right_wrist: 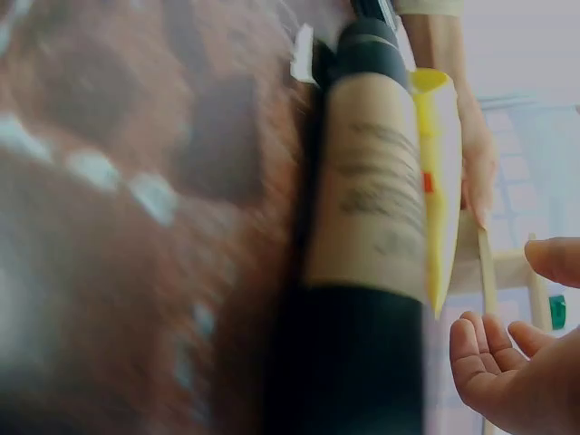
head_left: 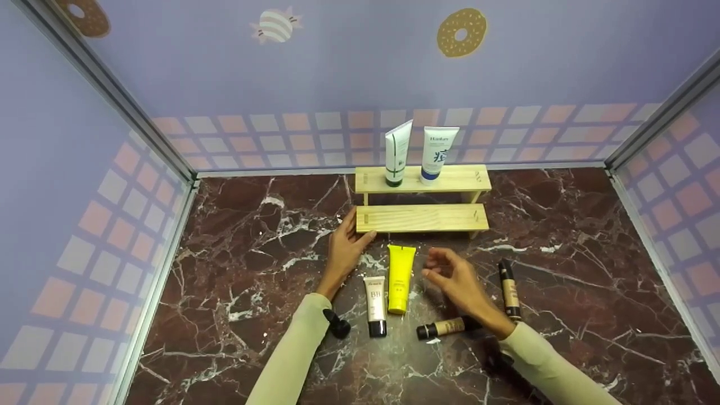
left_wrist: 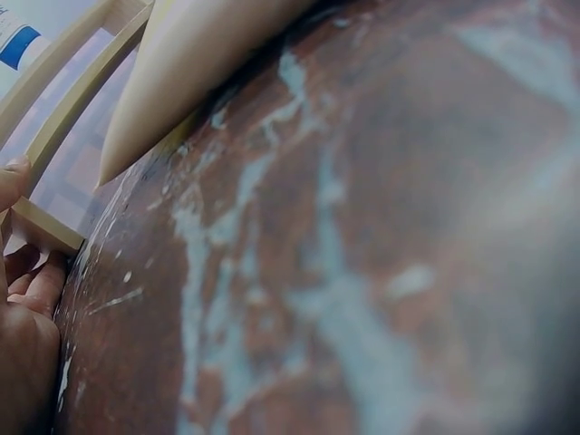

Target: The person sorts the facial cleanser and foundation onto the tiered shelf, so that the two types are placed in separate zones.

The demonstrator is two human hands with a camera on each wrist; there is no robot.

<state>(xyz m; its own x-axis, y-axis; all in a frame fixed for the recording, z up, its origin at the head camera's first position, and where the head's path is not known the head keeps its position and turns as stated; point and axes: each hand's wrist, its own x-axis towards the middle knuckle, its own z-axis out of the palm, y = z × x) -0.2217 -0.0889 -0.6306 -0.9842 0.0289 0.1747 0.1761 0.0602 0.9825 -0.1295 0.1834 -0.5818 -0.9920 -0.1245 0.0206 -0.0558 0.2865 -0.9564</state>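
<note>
My left hand (head_left: 344, 253) holds the left end of a two-step wooden stand (head_left: 422, 218). Its thumb lies at the lower step's front edge and the fingers are around the end; the left wrist view shows part of these fingers (left_wrist: 41, 290). My right hand (head_left: 458, 281) hovers over the table with loosely bent fingers and nothing in them. Between the hands lie a yellow squeeze tube (head_left: 400, 281) and a pale BB cream tube (head_left: 375, 301) with a black cap. Two white squeeze tubes, one green-capped (head_left: 397, 154) and one blue-capped (head_left: 436, 157), stand on the upper step.
A black-and-beige cosmetic tube (head_left: 450, 327) lies below my right hand, partly hidden by the wrist. Another similar tube (head_left: 510, 292) lies to the right. Patterned panels (head_left: 315, 73) enclose the marble-look table (head_left: 236, 270) at the back and sides.
</note>
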